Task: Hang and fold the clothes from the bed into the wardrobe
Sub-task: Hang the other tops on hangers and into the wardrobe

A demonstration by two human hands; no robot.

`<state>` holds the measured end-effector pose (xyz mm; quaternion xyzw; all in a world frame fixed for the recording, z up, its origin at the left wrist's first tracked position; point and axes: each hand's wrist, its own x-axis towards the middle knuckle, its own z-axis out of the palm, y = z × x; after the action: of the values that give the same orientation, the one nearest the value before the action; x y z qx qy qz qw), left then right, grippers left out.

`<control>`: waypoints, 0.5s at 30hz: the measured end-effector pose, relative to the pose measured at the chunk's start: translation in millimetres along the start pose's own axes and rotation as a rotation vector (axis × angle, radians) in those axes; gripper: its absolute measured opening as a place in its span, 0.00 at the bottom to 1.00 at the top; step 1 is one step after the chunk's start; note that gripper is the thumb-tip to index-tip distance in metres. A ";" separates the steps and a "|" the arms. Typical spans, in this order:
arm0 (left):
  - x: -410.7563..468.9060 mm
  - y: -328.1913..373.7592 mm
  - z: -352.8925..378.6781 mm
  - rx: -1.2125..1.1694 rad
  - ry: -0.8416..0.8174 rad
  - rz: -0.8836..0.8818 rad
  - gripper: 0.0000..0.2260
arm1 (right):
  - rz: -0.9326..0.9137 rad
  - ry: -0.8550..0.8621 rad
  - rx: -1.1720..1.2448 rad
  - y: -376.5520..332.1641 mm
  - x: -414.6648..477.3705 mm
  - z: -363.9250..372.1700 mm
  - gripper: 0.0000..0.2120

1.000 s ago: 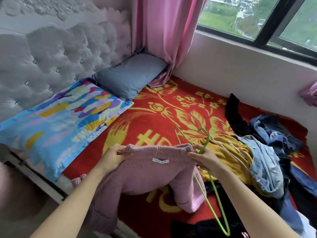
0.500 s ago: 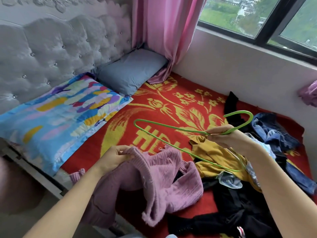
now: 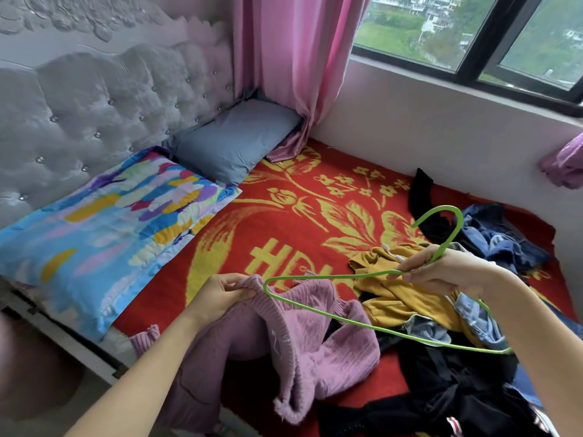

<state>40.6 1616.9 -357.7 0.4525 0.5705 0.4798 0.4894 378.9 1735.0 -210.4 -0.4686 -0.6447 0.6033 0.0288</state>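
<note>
The pink sweater [image 3: 315, 348] lies crumpled on the near edge of the bed [image 3: 284, 222], at about 6 o'clock in the view. Its ribbed opening is lifted and pinched in the left hand [image 3: 220, 293]. The green hanger [image 3: 443, 208] is clamped at its neck in the right hand [image 3: 441, 272], with the hook pointing away toward 1 o'clock. One shoulder tip reaches toward 9 o'clock and sits just beside the raised ribbing. The hands are apart, each closed on its own thing.

This looks like the hanging step for the first garment, with the hanger about to go into the sweater. I cannot tell whether the tip is already inside the opening. The next move likely calls for holding the ribbing wide and sliding that tip through.

At 3 to 4 o'clock the yellow garment [image 3: 394, 298], denim [image 3: 492, 244] and black clothes [image 3: 457, 383] wait in a heap. No wardrobe is in view.
</note>
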 end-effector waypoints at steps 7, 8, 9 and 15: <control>8.4 6.7 3.9 -0.035 -0.069 0.018 0.08 | 0.073 0.035 -0.075 -5.3 -4.1 5.3 0.11; 10.5 7.8 5.0 -0.022 -0.072 0.021 0.08 | 0.081 0.047 -0.104 -7.5 -2.9 7.9 0.07; 12.6 8.1 5.8 0.009 -0.083 0.031 0.08 | 0.085 0.058 -0.145 -9.5 -1.4 11.0 0.04; 18.2 19.8 15.1 0.098 -0.131 0.112 0.17 | 0.059 0.171 -0.237 -18.0 10.7 42.0 0.05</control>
<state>54.5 1639.0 -341.3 0.5376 0.5338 0.4473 0.4754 337.4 1713.3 -212.9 -0.5372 -0.6924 0.4815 0.0105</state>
